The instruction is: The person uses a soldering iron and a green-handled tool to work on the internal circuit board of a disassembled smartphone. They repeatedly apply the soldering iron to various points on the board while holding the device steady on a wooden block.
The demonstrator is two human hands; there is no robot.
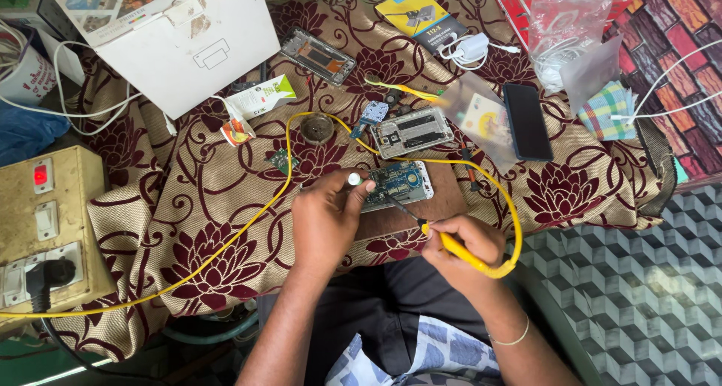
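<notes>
Our right hand (462,243) has its fingers clamped on a yellow soldering iron (451,245), the tip resting on the opened phone (397,184) that lies on a brown board (421,205) at the middle of the cloth-covered surface (210,205). Our left hand (327,217) steadies the phone's 9 o'clock end, fingers closed around a small white piece (354,179). A second stripped phone (412,132) sits just beyond, at 12 o'clock. We judge the risks plain: the yellow cord (278,190) loops round the work and could snag, dragging the hot tip across the circuit board or onto our left fingertips close by.
</notes>
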